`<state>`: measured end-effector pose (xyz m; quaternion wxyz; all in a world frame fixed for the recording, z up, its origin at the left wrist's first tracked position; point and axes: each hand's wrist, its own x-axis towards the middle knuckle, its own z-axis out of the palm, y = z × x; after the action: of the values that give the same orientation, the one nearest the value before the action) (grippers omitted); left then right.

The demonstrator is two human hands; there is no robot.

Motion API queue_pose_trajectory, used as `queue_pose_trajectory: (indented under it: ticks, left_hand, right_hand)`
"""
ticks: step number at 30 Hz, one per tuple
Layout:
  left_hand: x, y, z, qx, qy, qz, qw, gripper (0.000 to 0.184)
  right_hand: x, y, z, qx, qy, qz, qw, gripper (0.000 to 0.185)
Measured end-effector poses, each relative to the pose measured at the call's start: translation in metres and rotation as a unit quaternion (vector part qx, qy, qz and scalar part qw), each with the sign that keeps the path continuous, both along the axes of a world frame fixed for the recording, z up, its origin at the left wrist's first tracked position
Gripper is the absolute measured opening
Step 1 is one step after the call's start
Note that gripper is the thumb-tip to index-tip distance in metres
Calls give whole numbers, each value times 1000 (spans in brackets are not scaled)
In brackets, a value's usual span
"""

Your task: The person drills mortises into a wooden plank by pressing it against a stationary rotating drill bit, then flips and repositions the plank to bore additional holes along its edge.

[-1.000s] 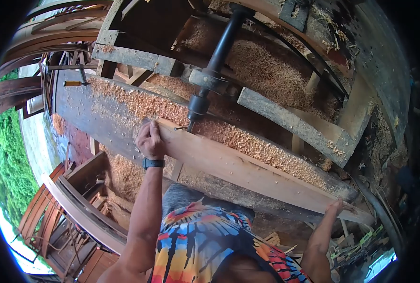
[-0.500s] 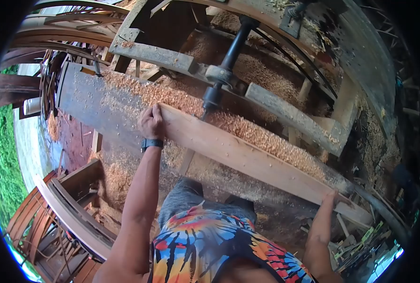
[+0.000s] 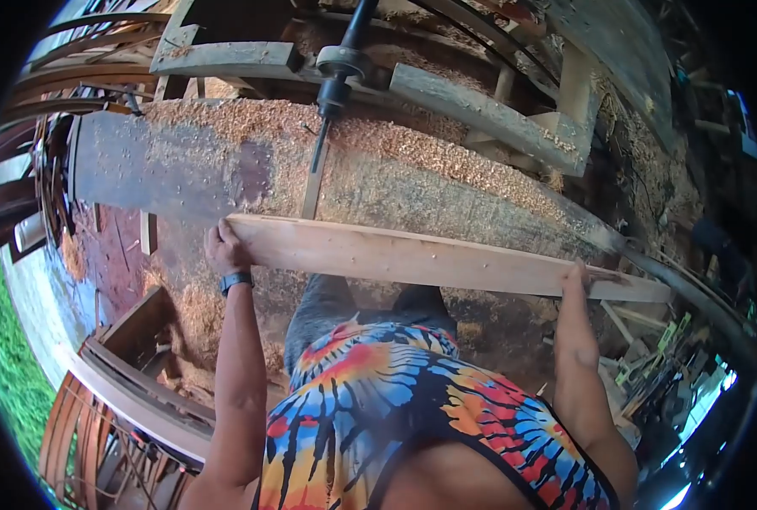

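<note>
A long pale wooden board (image 3: 404,255) lies across in front of my body, its flat face turned up toward me. My left hand (image 3: 226,247) grips its left end, with a watch on the wrist. Toward the right end, my right hand (image 3: 575,278) is closed on the near edge, its fingers partly hidden. Beyond the board is a worktable (image 3: 174,187) strewn with wood chips. A dark spindle with a bit (image 3: 334,98) points down at the table's slot, apart from the board.
Wood shavings (image 3: 395,144) are heaped along the table's far edge. Wooden beams (image 3: 489,119) frame the machine behind it. Curved wooden strips (image 3: 89,72) are stacked at upper left. A wooden frame (image 3: 140,331) stands at lower left. Offcuts (image 3: 642,357) lie at lower right.
The board has come away from the spindle toward my body, held in both hands. It now lies more level across the view. The camera view has shifted too.
</note>
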<state>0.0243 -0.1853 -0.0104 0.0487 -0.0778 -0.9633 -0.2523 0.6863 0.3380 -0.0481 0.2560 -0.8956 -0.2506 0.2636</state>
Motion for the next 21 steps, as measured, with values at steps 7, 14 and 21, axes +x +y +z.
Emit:
queue_pose_trajectory:
  ticks: [7,14,21]
  left_hand:
    - [-74,-44,-4,74,-60,49,994,43]
    - [-244,-136,-12,-119,-62,35,990,49]
    - [-356,-163,3,-26,-64,65,995,59]
  right_hand:
    - [-68,-46,5,-59,7,51,997,72]
    - [-119,-117,-73,-9,76,-2,997,83]
    - [-297,-206,6,-113,-206,114,965,116]
